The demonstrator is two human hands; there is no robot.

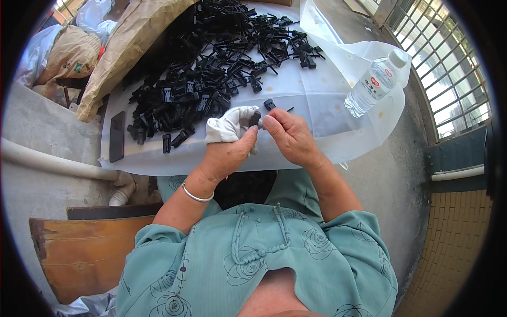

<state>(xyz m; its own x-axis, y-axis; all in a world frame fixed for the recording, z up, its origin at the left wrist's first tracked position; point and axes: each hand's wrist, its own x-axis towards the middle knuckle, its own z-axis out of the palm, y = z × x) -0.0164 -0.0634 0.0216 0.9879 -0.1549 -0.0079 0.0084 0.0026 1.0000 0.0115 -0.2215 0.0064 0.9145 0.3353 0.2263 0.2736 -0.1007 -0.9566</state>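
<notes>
1. Now I see my left hand, two fingers in white cloth wraps, and my right hand pinching one small black plastic clip together, above the bench's near edge.
2. One heap of black clips, too many to count, covers the far-left bench.
3. One clear water bottle lies at its right edge; one dark phone at its left.

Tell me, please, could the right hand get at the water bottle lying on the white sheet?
Probably yes: nothing lies between the right hand and the water bottle, but its grip is on a small black part.
</notes>
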